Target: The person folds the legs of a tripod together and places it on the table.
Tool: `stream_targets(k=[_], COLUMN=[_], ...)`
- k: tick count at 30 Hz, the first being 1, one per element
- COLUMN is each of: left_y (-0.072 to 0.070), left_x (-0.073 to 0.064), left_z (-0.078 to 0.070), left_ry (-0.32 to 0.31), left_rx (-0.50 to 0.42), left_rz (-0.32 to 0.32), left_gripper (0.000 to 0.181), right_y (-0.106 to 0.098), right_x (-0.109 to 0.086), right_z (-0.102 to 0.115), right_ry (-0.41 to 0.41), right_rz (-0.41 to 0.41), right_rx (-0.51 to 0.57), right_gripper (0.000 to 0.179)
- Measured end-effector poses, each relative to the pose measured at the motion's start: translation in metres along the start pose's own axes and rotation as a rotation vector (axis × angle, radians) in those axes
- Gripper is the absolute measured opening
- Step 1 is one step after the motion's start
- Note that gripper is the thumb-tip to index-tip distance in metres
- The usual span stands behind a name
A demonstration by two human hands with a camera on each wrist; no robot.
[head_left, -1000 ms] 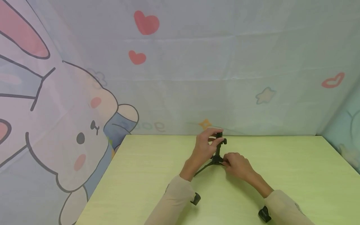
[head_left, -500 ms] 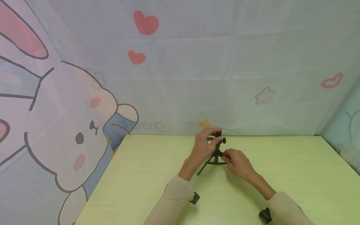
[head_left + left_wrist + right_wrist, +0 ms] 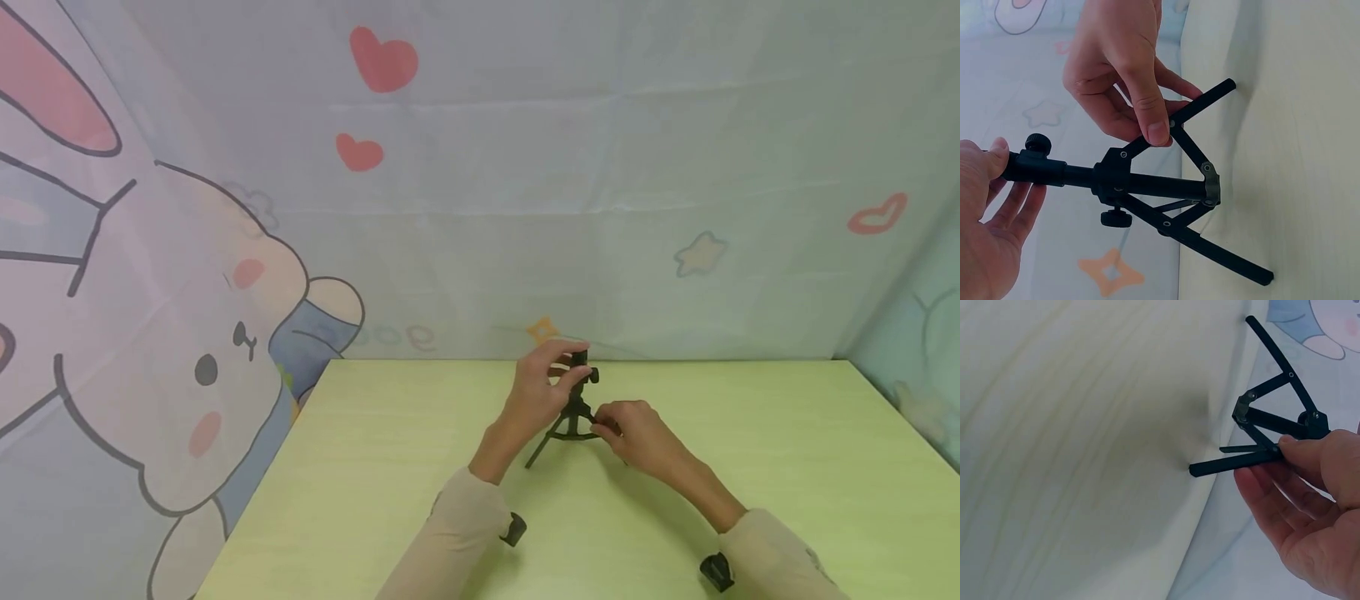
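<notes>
Right fingers (image 3: pixel 1263 500) on tripod leg (image 3: pixel 1229 464), rivets (image 3: pixel 1124 154) distinct only in wrist views

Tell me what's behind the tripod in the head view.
Behind the tripod: the tabletop and, farther back, the printed backdrop. Whatever the left hand and tripod cover can't be seen.

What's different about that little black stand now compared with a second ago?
The black tripod has changed shape: its legs, splayed low before, now slope down more steeply, so the braces show. The right hand, slightly higher now, pinches one leg. The left hand still holds the upper end; nothing was visibly let go.
</notes>
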State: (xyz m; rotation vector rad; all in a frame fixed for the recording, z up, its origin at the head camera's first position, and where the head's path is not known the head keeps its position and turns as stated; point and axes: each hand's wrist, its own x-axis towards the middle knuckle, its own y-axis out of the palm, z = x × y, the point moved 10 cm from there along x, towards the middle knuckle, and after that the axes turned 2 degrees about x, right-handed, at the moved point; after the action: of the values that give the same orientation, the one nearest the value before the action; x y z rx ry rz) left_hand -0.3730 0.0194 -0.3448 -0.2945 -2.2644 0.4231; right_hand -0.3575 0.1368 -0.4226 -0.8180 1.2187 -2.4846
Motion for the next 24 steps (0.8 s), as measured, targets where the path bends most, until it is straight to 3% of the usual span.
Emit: stream_targets(k=[5, 10, 19, 24], left_y=[-0.001, -0.001, -0.003, -0.007], left_x=[0.001, 0.002, 0.001, -0.002], left_z=[0.0, 0.001, 0.0, -0.003], left_ry=[0.001, -0.007, -0.017, -0.036], left_rx=[0.002, 0.007, 0.02, 0.02], left_rz=[-0.005, 0.002, 0.003, 0.008], left_gripper=[0.03, 0.03, 0.03, 0.03], right_y=[-0.003, -0.008, -0.01, -0.007], right_x=[0.001, -0.002, -0.008, -0.006], right_z=[0.002, 0.002, -0.006, -0.004], right_ry=[0.0, 0.017, 0.031, -0.042], right_rz=[-0.056, -0.136, -0.289, -0.25], right_rx=[-0.045, -0.01, 0.166, 0.194], right_gripper=[0.011, 0.006, 0.009, 0.008])
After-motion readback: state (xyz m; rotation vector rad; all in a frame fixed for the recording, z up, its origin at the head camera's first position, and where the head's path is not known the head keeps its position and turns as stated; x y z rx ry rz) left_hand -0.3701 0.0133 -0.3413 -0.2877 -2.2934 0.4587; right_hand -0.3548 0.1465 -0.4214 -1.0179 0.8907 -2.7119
